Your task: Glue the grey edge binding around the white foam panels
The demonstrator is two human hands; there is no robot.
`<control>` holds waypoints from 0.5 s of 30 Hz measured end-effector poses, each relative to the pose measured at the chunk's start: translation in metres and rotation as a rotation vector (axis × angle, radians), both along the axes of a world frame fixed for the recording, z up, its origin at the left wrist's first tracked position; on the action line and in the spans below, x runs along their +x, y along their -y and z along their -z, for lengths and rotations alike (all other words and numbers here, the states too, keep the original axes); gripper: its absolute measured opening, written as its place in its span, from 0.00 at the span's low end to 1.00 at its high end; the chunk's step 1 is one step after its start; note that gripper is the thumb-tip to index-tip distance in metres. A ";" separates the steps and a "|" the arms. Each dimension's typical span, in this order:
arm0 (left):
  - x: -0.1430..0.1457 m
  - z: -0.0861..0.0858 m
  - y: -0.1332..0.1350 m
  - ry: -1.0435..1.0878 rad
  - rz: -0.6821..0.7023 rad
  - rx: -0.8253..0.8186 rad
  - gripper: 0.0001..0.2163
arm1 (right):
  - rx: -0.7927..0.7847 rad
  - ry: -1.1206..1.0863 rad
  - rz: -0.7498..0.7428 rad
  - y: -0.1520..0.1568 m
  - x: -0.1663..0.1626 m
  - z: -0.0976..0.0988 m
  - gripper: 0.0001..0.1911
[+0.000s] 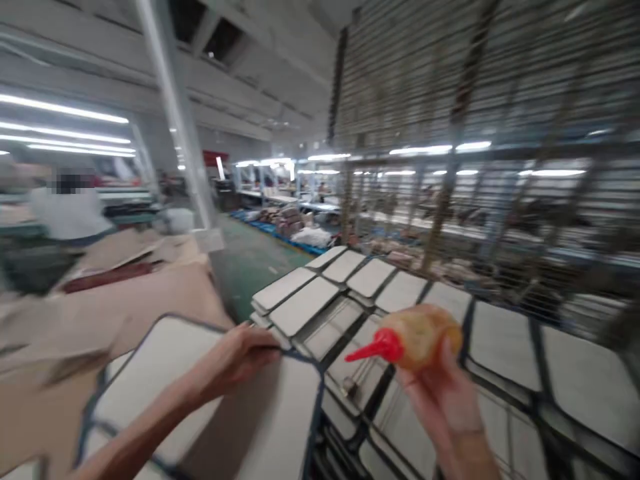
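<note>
Two bare hands busy here: the right hand (443,393), lower right of the frame, has its grip wrapped round a yellowish squeeze bottle (425,333), red nozzle (383,347) pointing left. Left hand (245,357), lower middle, looks to have its grip closed on the top edge of a pale panel (287,413) with dark edging, kinda tilted. More pale panels (370,277) sit in rows at lower right, and a blurry wire grid (470,100) fills the upper right.
</note>
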State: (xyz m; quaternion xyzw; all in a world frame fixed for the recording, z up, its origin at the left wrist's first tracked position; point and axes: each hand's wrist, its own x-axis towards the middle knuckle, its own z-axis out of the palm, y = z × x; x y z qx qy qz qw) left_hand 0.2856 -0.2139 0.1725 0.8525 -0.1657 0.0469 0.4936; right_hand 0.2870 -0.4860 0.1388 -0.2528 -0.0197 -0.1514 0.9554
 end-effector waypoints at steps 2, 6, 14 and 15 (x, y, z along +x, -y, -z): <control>0.004 -0.012 -0.026 0.068 0.090 0.279 0.08 | -0.114 0.022 -0.025 -0.007 0.014 -0.008 0.32; 0.014 -0.026 -0.054 0.095 0.235 0.453 0.07 | -0.252 0.092 -0.086 -0.027 0.025 -0.026 0.31; -0.012 -0.037 -0.087 -0.031 0.405 0.455 0.05 | -0.508 0.239 -0.295 -0.074 0.036 -0.032 0.31; -0.015 -0.038 -0.090 -0.046 0.428 0.446 0.05 | -0.526 0.256 -0.324 -0.079 0.036 -0.033 0.31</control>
